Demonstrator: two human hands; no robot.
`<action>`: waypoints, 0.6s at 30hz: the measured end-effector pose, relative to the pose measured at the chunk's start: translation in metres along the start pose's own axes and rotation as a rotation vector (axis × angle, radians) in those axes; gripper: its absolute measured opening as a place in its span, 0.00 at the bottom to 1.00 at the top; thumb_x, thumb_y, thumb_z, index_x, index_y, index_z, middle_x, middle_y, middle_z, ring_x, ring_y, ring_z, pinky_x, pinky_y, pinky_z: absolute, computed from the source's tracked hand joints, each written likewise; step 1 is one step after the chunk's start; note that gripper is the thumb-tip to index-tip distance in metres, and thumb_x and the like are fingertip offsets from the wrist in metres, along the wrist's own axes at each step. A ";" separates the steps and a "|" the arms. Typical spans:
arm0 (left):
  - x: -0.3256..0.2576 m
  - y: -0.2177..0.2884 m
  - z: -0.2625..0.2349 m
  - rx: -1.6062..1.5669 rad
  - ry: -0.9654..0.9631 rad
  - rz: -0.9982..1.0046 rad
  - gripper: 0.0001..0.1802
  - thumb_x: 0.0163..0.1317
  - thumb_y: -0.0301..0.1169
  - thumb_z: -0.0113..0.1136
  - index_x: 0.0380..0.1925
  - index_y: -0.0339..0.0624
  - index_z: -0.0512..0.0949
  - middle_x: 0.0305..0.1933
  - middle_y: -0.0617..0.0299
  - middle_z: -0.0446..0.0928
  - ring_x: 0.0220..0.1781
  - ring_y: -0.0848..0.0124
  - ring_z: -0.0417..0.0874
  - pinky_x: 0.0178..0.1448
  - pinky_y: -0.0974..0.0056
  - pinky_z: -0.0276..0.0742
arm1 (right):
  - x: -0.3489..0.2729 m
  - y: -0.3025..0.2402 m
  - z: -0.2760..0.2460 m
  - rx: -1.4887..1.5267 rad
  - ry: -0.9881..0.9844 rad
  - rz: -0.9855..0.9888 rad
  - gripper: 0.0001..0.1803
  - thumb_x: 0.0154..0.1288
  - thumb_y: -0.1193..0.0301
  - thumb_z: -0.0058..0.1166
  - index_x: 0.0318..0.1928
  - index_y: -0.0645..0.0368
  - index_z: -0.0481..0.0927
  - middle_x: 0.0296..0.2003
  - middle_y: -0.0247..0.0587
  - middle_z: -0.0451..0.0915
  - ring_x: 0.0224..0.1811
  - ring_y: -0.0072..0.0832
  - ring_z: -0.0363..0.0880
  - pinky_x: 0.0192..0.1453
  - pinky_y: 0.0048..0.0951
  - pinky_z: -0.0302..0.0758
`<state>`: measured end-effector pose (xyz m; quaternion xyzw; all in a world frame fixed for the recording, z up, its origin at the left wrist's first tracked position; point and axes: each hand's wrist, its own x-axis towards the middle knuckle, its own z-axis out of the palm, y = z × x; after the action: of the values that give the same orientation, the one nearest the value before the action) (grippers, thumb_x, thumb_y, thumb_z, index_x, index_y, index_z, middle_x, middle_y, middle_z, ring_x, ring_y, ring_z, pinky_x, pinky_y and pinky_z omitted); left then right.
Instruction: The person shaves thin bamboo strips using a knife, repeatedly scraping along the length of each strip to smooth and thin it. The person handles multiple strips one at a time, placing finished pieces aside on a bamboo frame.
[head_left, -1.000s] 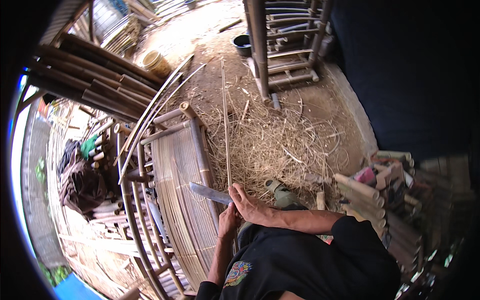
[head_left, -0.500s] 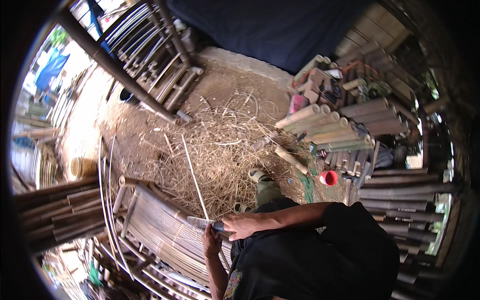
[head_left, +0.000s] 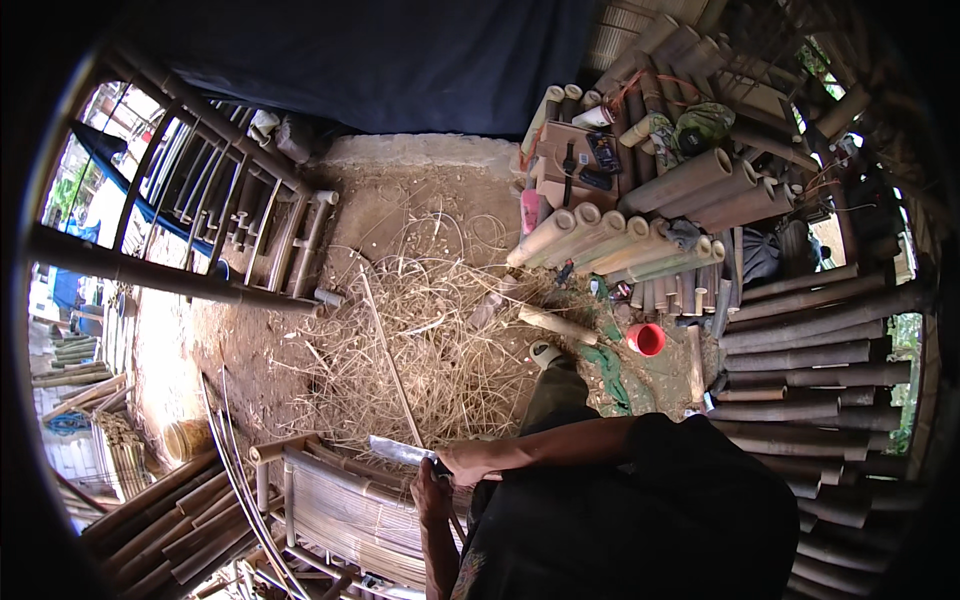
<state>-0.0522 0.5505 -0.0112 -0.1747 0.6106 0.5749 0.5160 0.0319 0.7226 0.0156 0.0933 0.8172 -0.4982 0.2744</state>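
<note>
My right hand is closed round the dark handle of a knife, whose broad, pale blade points left. Close below it, my left hand grips a long bamboo strip. The strip runs from my hands out over the shavings on the ground, passing by the blade, and its near end shows again below my hands. Whether the edge bites into the strip I cannot tell. To the left of my hands lies a slatted bamboo bench.
A heap of bamboo shavings covers the ground ahead. On the right are stacked bamboo poles, a red bucket and a cardboard box. Long thin strips stand at left, near a bamboo frame. A dark cloth hangs at the back.
The whole view has turned, so the surroundings appear shifted and rotated. The strip now slants more to the left. Both hands keep their grip, with the knife still beside the strip.
</note>
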 end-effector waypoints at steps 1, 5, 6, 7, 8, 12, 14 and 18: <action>0.010 -0.005 0.011 0.278 0.034 0.107 0.11 0.57 0.26 0.60 0.36 0.32 0.72 0.21 0.56 0.73 0.20 0.61 0.73 0.23 0.58 0.70 | -0.006 0.010 -0.012 0.007 0.042 -0.016 0.21 0.54 0.60 0.59 0.38 0.67 0.75 0.31 0.53 0.82 0.34 0.44 0.83 0.35 0.42 0.78; 0.069 -0.073 -0.017 0.408 0.118 0.296 0.15 0.54 0.23 0.60 0.42 0.28 0.73 0.29 0.55 0.78 0.24 0.59 0.76 0.25 0.57 0.72 | -0.052 0.036 -0.072 0.165 0.030 0.031 0.16 0.54 0.64 0.60 0.34 0.66 0.81 0.31 0.50 0.83 0.32 0.41 0.84 0.34 0.39 0.80; 0.066 -0.066 0.014 0.397 0.111 0.298 0.15 0.56 0.24 0.59 0.43 0.29 0.73 0.29 0.56 0.77 0.23 0.62 0.76 0.24 0.59 0.72 | -0.059 0.057 -0.084 0.223 0.067 -0.002 0.18 0.56 0.62 0.60 0.39 0.65 0.77 0.31 0.50 0.82 0.33 0.41 0.83 0.34 0.39 0.79; 0.041 -0.046 0.058 0.483 0.095 0.299 0.15 0.58 0.24 0.57 0.44 0.29 0.73 0.28 0.58 0.76 0.23 0.64 0.75 0.24 0.61 0.71 | -0.067 0.079 -0.094 0.283 0.098 -0.033 0.21 0.58 0.59 0.60 0.45 0.63 0.74 0.30 0.50 0.81 0.34 0.41 0.83 0.35 0.39 0.78; 0.015 -0.032 0.098 0.590 0.081 0.316 0.14 0.60 0.25 0.56 0.45 0.30 0.73 0.27 0.59 0.76 0.22 0.67 0.74 0.23 0.63 0.70 | -0.078 0.097 -0.106 0.327 0.117 -0.073 0.25 0.60 0.57 0.59 0.50 0.61 0.71 0.30 0.49 0.80 0.35 0.41 0.83 0.35 0.38 0.77; -0.048 -0.011 0.173 0.851 0.041 0.326 0.14 0.67 0.27 0.51 0.50 0.33 0.74 0.25 0.65 0.73 0.20 0.77 0.71 0.21 0.71 0.67 | -0.126 0.169 -0.161 0.377 0.299 -0.141 0.21 0.63 0.64 0.54 0.54 0.58 0.68 0.27 0.46 0.78 0.27 0.38 0.79 0.34 0.39 0.79; -0.057 -0.019 0.166 0.188 0.095 -0.135 0.13 0.66 0.29 0.52 0.48 0.34 0.76 0.25 0.64 0.75 0.21 0.76 0.73 0.22 0.70 0.69 | -0.135 0.217 -0.172 0.262 0.326 0.098 0.31 0.64 0.68 0.48 0.65 0.64 0.58 0.30 0.47 0.79 0.29 0.36 0.79 0.38 0.37 0.82; -0.073 -0.063 0.130 0.642 0.026 -0.007 0.17 0.61 0.32 0.56 0.45 0.32 0.78 0.30 0.55 0.80 0.23 0.74 0.75 0.26 0.71 0.72 | -0.184 0.306 -0.178 0.002 0.482 0.255 0.32 0.64 0.59 0.52 0.63 0.63 0.61 0.35 0.49 0.81 0.34 0.39 0.83 0.36 0.40 0.81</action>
<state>0.0844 0.6197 0.0416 -0.0122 0.7667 0.3488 0.5389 0.2519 1.0476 -0.0555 0.3117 0.8400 -0.4239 0.1325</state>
